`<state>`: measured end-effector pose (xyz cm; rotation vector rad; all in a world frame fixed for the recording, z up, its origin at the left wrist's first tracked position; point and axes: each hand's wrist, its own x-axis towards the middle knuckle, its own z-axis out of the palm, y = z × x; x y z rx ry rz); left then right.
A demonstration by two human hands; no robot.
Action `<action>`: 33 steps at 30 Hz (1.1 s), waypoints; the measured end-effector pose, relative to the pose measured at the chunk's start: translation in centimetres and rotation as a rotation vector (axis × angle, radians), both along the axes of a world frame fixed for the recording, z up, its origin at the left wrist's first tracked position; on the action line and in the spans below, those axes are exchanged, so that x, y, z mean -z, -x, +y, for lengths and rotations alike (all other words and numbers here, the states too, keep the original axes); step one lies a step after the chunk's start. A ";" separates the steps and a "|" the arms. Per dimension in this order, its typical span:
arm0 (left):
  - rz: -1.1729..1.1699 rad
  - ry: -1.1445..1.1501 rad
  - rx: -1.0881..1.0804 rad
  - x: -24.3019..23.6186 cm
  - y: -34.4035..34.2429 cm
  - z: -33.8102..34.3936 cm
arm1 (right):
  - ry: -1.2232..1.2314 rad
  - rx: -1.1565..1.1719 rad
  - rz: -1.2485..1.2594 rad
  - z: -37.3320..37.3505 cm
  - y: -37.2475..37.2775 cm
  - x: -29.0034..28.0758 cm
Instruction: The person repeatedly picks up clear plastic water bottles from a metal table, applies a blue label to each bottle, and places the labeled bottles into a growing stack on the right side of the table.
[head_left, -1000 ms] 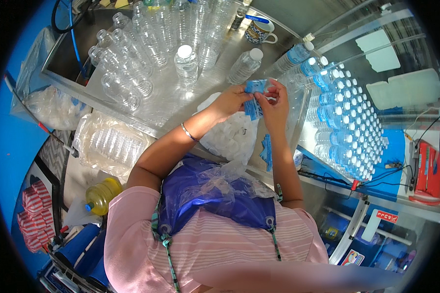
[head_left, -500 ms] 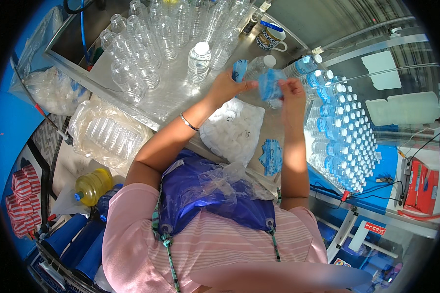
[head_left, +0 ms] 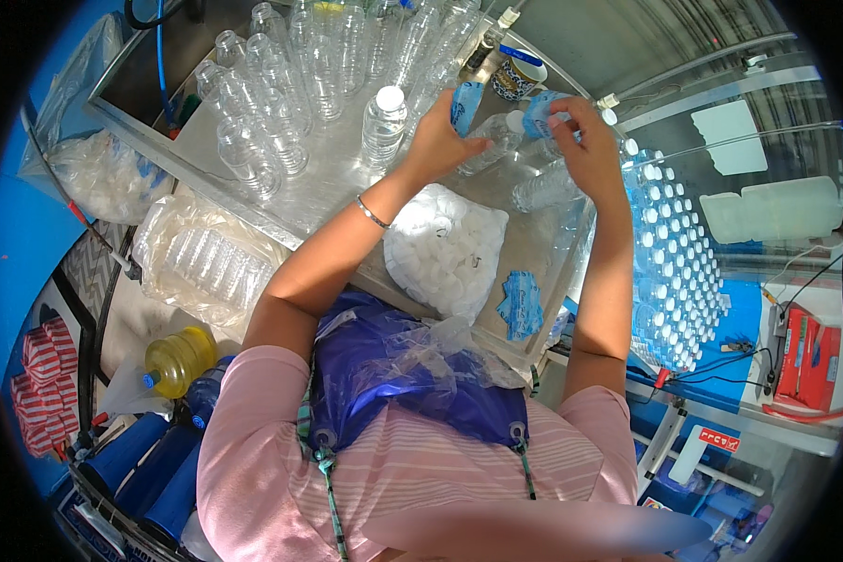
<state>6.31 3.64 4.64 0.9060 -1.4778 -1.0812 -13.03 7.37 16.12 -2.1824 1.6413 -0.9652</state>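
Note:
My left hand [head_left: 433,140] has a blue plastic label [head_left: 466,105] in its fingers, its thumb reaching beside a clear, white-capped bottle [head_left: 493,142]. My right hand [head_left: 585,152] pinches another blue label [head_left: 539,120] above and to the right of that bottle's cap. A second clear bottle [head_left: 539,193] is just below my right hand. A white bag of caps [head_left: 445,248] lies nearer me, with loose blue labels [head_left: 524,304] to its right. A capped, full bottle [head_left: 384,126] stands left of my hands.
Several uncapped bottles [head_left: 318,75] crowd the back of the steel table [head_left: 197,159]. A mug [head_left: 517,77] stands behind my hands. Packed rows of labelled bottles [head_left: 670,262] fill the right side. Bagged bottles [head_left: 201,258] and a yellow jug [head_left: 176,365] are at left.
Both hands have moved up and apart; my right hand went right and now raises its label near the bottle tops. The labels that were together are now held separately.

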 end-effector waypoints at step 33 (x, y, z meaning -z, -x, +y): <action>-0.092 0.129 0.003 1.7 3.5 -1.0 | 0.067 0.063 0.098 -1.7 -1.3 2.9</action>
